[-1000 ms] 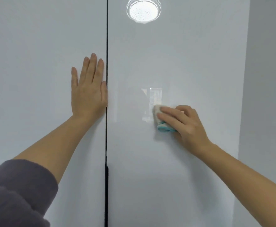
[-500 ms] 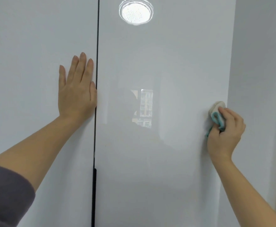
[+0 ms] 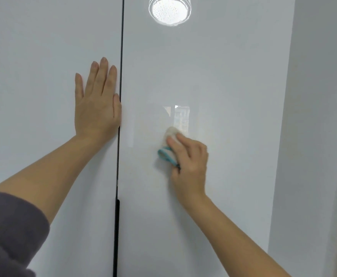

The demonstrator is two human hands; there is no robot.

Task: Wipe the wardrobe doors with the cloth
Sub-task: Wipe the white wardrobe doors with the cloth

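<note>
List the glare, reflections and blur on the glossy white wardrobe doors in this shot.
Head view: a round ceiling-lamp reflection glares at the top of the glossy white right wardrobe door; a bright window reflection sits just above the white cloth with a teal edge that the right hand grips; the cloth looks slightly soft; the left hand, flat on the left door, is sharper.
</note>
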